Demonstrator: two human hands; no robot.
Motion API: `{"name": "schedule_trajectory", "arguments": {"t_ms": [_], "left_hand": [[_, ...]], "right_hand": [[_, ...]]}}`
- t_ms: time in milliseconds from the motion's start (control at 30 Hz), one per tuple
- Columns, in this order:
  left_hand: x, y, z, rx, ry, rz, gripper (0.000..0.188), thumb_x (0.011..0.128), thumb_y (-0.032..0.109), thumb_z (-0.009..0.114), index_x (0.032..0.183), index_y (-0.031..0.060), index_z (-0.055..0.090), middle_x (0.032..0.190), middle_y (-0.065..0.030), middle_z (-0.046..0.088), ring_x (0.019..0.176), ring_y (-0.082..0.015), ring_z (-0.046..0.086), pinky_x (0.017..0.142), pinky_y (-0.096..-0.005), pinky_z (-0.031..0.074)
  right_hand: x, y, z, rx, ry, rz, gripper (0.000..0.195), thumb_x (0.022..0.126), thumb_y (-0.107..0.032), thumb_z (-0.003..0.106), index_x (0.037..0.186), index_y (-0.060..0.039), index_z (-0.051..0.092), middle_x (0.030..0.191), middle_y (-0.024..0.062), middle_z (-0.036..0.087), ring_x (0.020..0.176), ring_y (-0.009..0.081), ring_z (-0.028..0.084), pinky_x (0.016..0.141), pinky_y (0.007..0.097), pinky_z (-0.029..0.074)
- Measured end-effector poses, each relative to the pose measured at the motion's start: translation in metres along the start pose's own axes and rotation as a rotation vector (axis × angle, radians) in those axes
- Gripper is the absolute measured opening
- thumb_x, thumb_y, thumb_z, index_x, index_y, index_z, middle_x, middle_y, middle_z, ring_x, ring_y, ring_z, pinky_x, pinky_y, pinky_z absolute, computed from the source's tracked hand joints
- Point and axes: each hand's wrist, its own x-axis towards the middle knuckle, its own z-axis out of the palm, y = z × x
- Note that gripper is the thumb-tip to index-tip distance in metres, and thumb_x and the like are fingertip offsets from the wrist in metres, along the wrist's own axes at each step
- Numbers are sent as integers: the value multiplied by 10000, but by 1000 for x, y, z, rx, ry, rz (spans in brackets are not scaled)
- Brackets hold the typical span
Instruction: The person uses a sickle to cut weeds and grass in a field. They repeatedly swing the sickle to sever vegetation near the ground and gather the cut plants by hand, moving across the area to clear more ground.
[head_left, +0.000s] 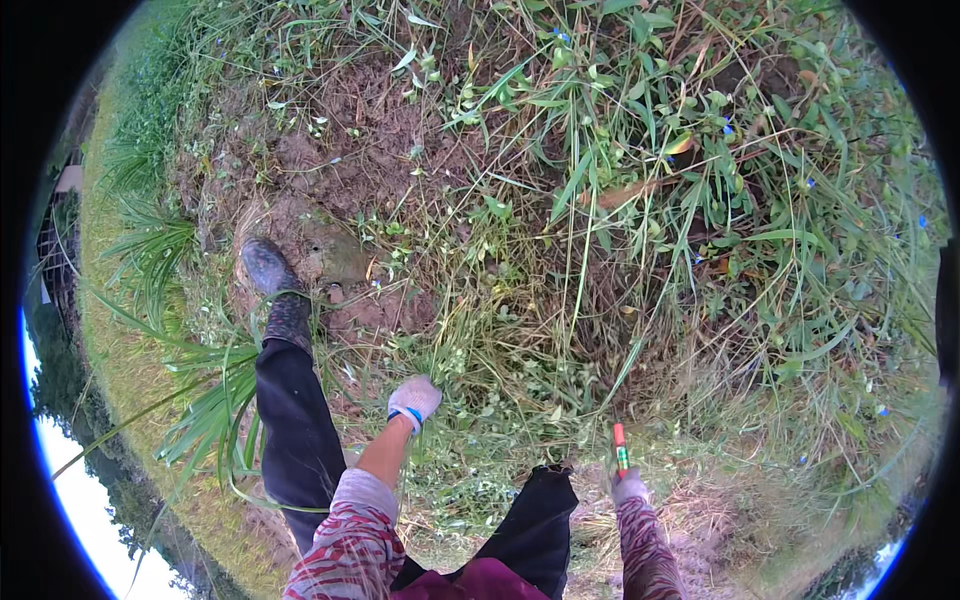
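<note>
My left hand (416, 399), in a whitish glove with a blue band at the wrist, is low over the cut grass and weeds (487, 375). Its fingers point into the weeds, and whether they grip any stems cannot be told. At the lower right, my right hand (630, 486), also gloved, is closed around a red and green tool handle (620, 446). The handle points away from me; no blade can be made out. Tall green weeds with small blue flowers (675, 165) stand beyond both hands.
My left boot (268, 270) rests on bare brown soil (360, 165) at the left. Long-leaved grass clumps (225, 405) grow beside that leg. A yellowish grassy field (112, 300) lies farther left. Dry cut straw (697, 517) covers ground at the lower right.
</note>
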Motion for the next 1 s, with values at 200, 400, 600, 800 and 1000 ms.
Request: {"name": "schedule_trajectory", "arguments": {"t_ms": [200,400,600,800,1000], "left_hand": [[-19,7,10,-18,13,-73,358,805,287,499,936,-21,629,981,-264,626,946,-394,605,835,-441,479],[-20,14,-9,-43,66,-95,416,777,336,535,951,-36,608,962,-273,625,941,-412,598,834,-451,469],[-17,24,-15,-26,177,-30,567,724,415,619,1026,-63,576,962,-280,626,920,-383,620,813,-425,489],[-28,72,-55,4,314,63,655,674,533,636,930,-69,622,925,-292,622,859,-406,616,758,-405,510],[27,117,-65,-131,409,235,1006,644,693,626,1230,-98,414,1074,-319,544,999,-389,574,808,-416,491]], "right_hand": [[-54,-34,-35,169,94,-47,442,839,-443,548,1029,-54,462,837,265,626,784,439,617,688,521,481],[-29,-131,-96,525,386,-145,409,854,-402,556,1008,-39,447,812,251,623,746,445,614,633,510,486],[-47,-195,44,831,260,-35,345,821,-318,601,909,5,515,676,182,603,582,328,615,557,427,503],[-168,-195,122,1098,-206,-8,340,838,-341,607,871,-18,508,615,135,580,524,277,613,474,379,476],[-176,-182,55,1357,-471,-63,182,882,-158,566,806,-49,442,551,37,490,397,149,493,343,309,412]]}}
